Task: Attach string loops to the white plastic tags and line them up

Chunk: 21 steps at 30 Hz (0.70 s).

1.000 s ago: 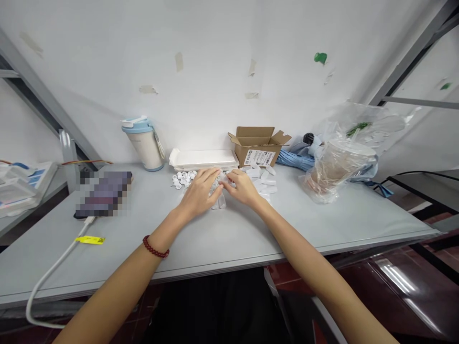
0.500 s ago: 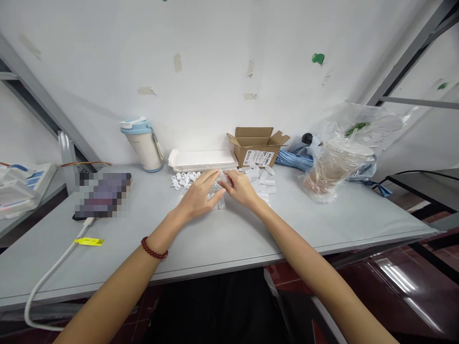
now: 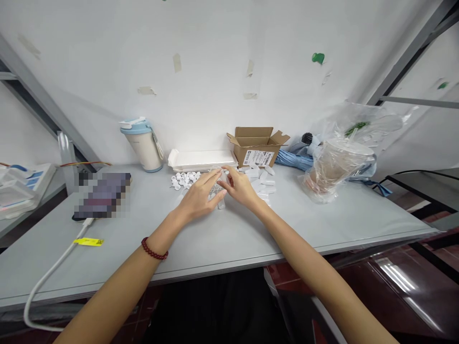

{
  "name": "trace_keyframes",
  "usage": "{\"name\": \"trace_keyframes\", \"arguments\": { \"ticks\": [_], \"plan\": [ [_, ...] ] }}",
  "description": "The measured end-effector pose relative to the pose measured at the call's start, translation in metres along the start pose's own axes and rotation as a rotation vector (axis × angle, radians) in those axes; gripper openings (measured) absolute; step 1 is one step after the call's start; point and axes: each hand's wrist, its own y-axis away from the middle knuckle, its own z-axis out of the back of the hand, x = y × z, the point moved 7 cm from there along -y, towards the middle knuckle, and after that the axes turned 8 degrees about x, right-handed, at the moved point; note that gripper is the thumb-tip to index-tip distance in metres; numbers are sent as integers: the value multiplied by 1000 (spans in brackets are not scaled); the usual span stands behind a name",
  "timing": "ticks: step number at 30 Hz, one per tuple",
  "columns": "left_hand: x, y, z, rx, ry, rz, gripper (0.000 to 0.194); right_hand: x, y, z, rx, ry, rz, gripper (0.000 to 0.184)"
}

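Note:
My left hand (image 3: 198,195) lies over some small pieces at mid-table, fingers stretched out and thumb apart. Opposite it, my right hand (image 3: 239,185) is closed in a pinch on a small clear plastic tube (image 3: 224,177), mostly hidden by the fingers. Below the fingertips more clear pieces show, among them a tube (image 3: 221,204) on the tabletop. Several small white caps (image 3: 184,179) form a pile just left of my left hand. To the right of my right hand, several clear tubes (image 3: 264,180) lie scattered.
Behind my hands are a flat white box (image 3: 204,159) and an open cardboard box (image 3: 254,155). A tumbler (image 3: 143,145) and a phone (image 3: 103,195) with a white cable (image 3: 46,272) are at left. On the right sit a bagged drink cup (image 3: 339,165) and a blue folded umbrella (image 3: 296,160).
My right hand's fingers have shifted slightly around the clear tube. The left hand stays nearly in place, and the things on the table have not visibly moved.

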Motion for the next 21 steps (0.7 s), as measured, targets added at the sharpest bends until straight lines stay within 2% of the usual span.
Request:
{"name": "trace_keyframes", "arguments": {
  "ticks": [13,17,21],
  "plan": [
    [0,0,0,-33,-42,18,45,-2,0,2,-25,-52,-29,26],
    [3,0,1,-66,21,82,42,-3,0,4,-42,-67,-32,25],
    [8,-1,2,-84,162,223,35,-1,1,5,-39,-35,-31,24]
  ]
}}
